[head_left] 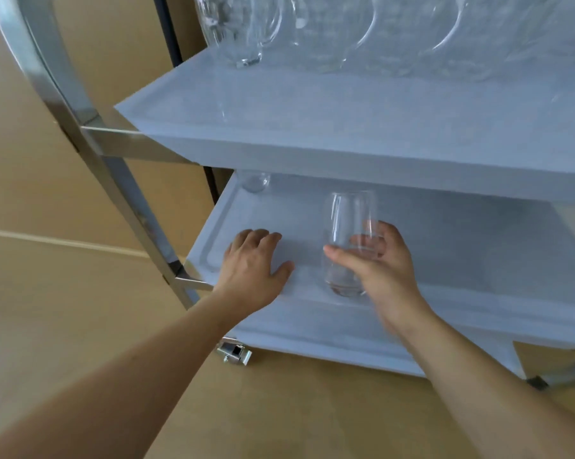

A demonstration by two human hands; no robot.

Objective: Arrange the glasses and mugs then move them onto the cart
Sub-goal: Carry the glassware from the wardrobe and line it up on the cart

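A clear stemless glass (347, 226) stands upright over the lower shelf (478, 260) of a white cart. My right hand (375, 263) grips it low down, thumb in front and fingers behind. Whether its base touches the shelf I cannot tell. My left hand (251, 260) lies flat on the lower shelf, just left of the glass, holding nothing. Another clear glass (255, 182) sits at the back left of the lower shelf, half hidden under the upper shelf (312, 120). Several clear glasses and mugs (243, 28) stand along the back of the upper shelf.
The cart has a chrome frame (80, 120) curving down its left side and a castor (234, 354) under the front left corner. A tan floor (64, 309) surrounds it. The right part of the lower shelf is bare white.
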